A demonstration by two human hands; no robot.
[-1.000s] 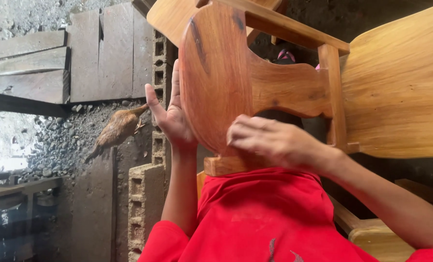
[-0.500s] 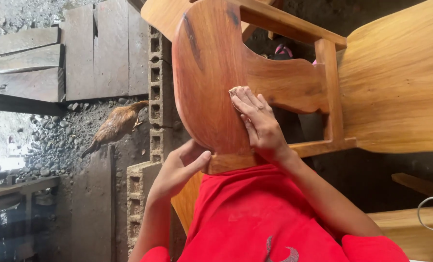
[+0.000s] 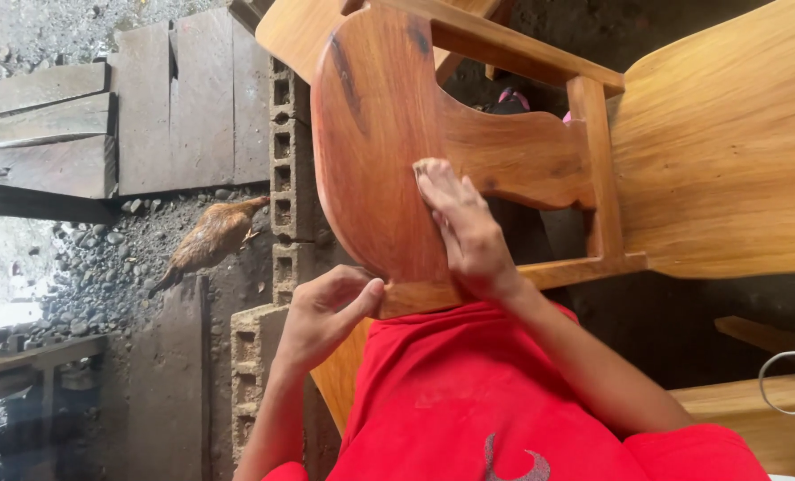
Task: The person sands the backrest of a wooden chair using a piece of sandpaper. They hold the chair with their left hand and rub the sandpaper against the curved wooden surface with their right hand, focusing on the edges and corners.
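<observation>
A reddish-brown curved wooden chair panel (image 3: 371, 134) rests against my red-shirted lap (image 3: 495, 401). It is joined by rails (image 3: 513, 160) to a paler wooden seat board (image 3: 727, 151). My left hand (image 3: 322, 312) grips the panel's lower edge, thumb on its face. My right hand (image 3: 464, 232) lies flat on the panel and presses a small greyish piece of sandpaper (image 3: 420, 167) under its fingertips.
A stack of hollow concrete blocks (image 3: 282, 169) stands just left of the chair. A brown chicken (image 3: 210, 240) walks on gravel beyond it. Grey planks (image 3: 175, 98) lie at upper left. More pale wood (image 3: 754, 410) and a white cable (image 3: 785, 379) are at lower right.
My left hand dropped from behind the panel's side to grip its lower edge. My right hand slid up the panel's face. The chicken shifted slightly.
</observation>
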